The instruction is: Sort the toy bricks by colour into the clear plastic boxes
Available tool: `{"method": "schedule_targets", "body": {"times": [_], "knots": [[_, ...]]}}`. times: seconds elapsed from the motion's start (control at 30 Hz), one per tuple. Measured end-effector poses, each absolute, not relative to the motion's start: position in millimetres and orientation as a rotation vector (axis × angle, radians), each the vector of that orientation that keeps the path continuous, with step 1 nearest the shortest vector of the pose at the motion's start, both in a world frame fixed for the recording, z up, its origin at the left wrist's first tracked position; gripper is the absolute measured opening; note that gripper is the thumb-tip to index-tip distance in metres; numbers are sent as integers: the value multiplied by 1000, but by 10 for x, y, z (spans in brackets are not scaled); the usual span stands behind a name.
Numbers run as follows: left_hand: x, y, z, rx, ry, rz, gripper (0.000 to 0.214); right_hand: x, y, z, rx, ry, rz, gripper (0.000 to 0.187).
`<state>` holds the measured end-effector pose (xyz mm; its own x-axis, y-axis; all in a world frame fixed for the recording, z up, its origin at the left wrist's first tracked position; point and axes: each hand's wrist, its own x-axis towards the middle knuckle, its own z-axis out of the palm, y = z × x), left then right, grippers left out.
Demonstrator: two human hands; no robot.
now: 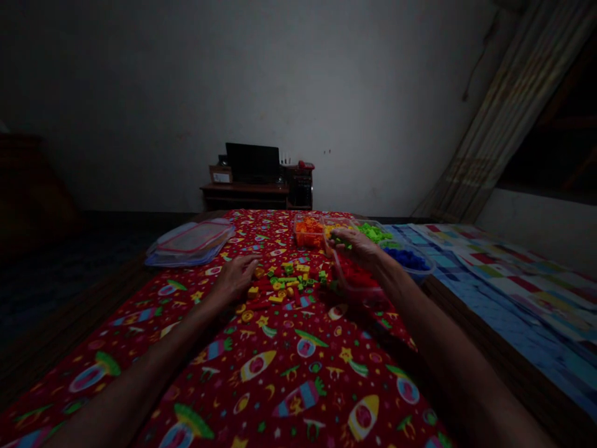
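Note:
My left hand point(237, 275) rests on the red patterned cloth point(289, 367), fingers loosely curled, touching the left side of a pile of small yellow, green and red bricks point(289, 283). My right hand point(355, 246) hovers over a row of clear tubs, fingers bent downward above the tub of yellow bricks point(334, 229). Under the wrist sits a tub of red bricks point(357, 277). Whether the right fingers hold a brick is hidden in the dim light.
More tubs hold orange bricks point(308, 231), green bricks point(375, 233) and blue bricks point(410, 258). Stacked tub lids point(191, 242) lie at the cloth's far left. A checked mat point(508, 274) is on the right. A low desk with a monitor point(254, 163) stands at the wall.

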<state>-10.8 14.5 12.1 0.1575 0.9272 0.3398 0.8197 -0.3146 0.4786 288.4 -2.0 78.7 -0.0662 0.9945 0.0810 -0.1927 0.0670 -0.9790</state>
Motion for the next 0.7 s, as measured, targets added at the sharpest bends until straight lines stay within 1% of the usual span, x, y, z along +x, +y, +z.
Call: {"method": "schedule_targets", "body": {"times": [0.07,0.17,0.23,0.33,0.43,0.5,0.6,0.7], "knots": [[-168,189,59,2219,1747,847,47,3236,176,950,-1098,-1199,1125,11],[-225,222,-2,2170,1773,826,49,3721,465,1091,-1393,-1228,826,18],[-245,228,-32,2141,1793,837,50,3979,624,1105,-1598,-1240,641,22],[-257,228,-69,2102,1821,855,51,4229,785,1047,-1784,-1247,488,23],[-269,238,-102,2066,1806,867,53,4312,861,996,-1920,-1309,421,21],[-287,259,-121,2056,1769,889,52,4294,884,1015,-1968,-1383,453,17],[-329,303,-134,2034,1684,905,52,4194,908,1133,-1980,-1500,543,11],[-358,326,-118,2008,1582,898,56,3993,922,1280,-1931,-1621,537,10]]}}
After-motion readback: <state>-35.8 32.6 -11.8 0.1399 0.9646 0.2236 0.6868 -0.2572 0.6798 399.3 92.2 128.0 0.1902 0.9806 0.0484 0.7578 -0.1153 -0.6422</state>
